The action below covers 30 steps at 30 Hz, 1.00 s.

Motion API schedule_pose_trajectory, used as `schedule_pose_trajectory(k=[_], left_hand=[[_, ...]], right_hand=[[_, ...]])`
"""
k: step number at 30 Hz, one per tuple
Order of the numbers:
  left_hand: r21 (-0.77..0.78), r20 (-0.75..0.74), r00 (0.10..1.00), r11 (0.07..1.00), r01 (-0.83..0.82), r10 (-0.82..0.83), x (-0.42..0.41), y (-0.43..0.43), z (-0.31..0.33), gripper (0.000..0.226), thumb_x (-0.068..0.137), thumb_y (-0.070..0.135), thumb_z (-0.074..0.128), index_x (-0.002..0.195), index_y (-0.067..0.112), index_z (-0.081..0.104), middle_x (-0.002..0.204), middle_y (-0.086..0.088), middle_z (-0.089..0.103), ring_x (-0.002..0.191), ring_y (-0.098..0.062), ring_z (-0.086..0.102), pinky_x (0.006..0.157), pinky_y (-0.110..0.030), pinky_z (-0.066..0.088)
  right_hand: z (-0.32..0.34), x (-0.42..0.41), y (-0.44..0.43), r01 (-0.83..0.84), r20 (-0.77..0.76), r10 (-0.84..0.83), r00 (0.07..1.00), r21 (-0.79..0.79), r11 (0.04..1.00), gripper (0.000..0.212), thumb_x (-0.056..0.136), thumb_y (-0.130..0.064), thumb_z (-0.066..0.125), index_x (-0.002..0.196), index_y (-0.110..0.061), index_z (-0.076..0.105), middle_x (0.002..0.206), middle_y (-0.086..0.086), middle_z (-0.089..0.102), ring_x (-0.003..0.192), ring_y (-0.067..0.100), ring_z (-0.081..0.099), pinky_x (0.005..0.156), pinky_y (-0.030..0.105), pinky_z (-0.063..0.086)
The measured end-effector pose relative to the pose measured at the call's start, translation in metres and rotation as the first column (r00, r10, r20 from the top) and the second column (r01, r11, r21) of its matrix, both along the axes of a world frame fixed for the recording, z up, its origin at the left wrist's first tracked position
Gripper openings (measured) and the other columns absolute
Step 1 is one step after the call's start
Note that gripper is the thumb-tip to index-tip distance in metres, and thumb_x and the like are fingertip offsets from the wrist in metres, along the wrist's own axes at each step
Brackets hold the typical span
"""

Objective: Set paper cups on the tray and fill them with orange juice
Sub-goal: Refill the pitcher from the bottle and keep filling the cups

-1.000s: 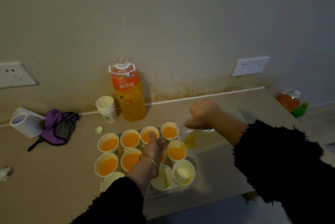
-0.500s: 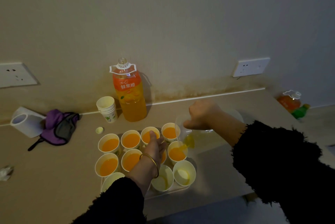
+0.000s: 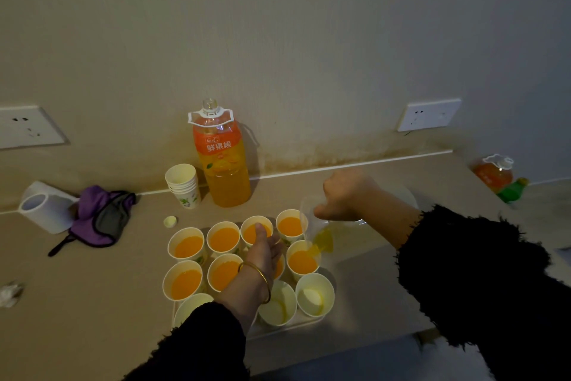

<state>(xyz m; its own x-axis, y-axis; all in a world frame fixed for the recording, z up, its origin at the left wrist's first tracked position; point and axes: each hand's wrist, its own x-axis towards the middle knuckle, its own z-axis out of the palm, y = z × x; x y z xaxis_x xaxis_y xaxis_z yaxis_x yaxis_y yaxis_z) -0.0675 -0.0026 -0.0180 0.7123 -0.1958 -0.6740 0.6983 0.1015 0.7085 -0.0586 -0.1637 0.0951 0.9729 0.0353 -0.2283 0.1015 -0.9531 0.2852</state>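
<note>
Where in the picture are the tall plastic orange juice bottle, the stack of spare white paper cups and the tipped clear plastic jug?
Tall plastic orange juice bottle (image 3: pixel 219 146): head view, orange label.
Stack of spare white paper cups (image 3: pixel 185 192): head view, side wall.
Clear plastic jug (image 3: pixel 321 238): head view, spout end.

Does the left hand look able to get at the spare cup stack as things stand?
Probably yes: the left hand is over the filled cups, and the stack stands uncovered just beyond them.
</note>
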Motion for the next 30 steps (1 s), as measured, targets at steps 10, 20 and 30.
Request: schedule_pose_trajectory(k=[10, 20, 30], left_hand=[[0.001, -0.008, 1.000, 1.000, -0.005, 0.005, 0.0012, 0.0007, -0.0012, 0.073, 0.095, 0.058, 0.012, 0.138, 0.007, 0.044, 0.143, -0.015, 0.043, 0.137, -0.026, 0.033, 0.113, -0.037, 0.019], [0.001, -0.001, 1.000, 1.000, -0.015, 0.015, -0.0023, 0.0012, 0.0002, 0.072, 0.096, 0.057, 0.013, 0.138, 0.006, 0.043, 0.142, -0.016, 0.043, 0.137, -0.027, 0.034, 0.113, -0.038, 0.020], [0.003, 0.008, 1.000, 1.000, -0.018, 0.018, -0.0045, 0.0000, 0.0019, 0.072, 0.096, 0.056, 0.014, 0.137, 0.005, 0.044, 0.142, -0.016, 0.044, 0.136, -0.027, 0.034, 0.112, -0.037, 0.020]], right_hand=[[0.0023, -0.0067, 0.0040, 0.009, -0.001, -0.009, 1.000, 0.014, 1.000, 0.057, 0.088, -0.059, 0.038, 0.106, -0.011, 0.064, 0.087, 0.005, 0.051, 0.082, 0.021, 0.046, 0.070, 0.028, 0.040], [0.0044, -0.0081, 0.0049, 0.020, -0.035, -0.019, 0.999, 0.018, 1.000, 0.056, 0.088, -0.058, 0.037, 0.104, -0.011, 0.063, 0.090, 0.006, 0.055, 0.081, 0.021, 0.048, 0.070, 0.028, 0.040], [0.0034, -0.0070, 0.0030, 0.029, -0.030, -0.028, 0.999, 0.007, 1.000, 0.054, 0.085, -0.058, 0.038, 0.101, -0.013, 0.064, 0.099, 0.006, 0.063, 0.083, 0.023, 0.053, 0.070, 0.029, 0.043]])
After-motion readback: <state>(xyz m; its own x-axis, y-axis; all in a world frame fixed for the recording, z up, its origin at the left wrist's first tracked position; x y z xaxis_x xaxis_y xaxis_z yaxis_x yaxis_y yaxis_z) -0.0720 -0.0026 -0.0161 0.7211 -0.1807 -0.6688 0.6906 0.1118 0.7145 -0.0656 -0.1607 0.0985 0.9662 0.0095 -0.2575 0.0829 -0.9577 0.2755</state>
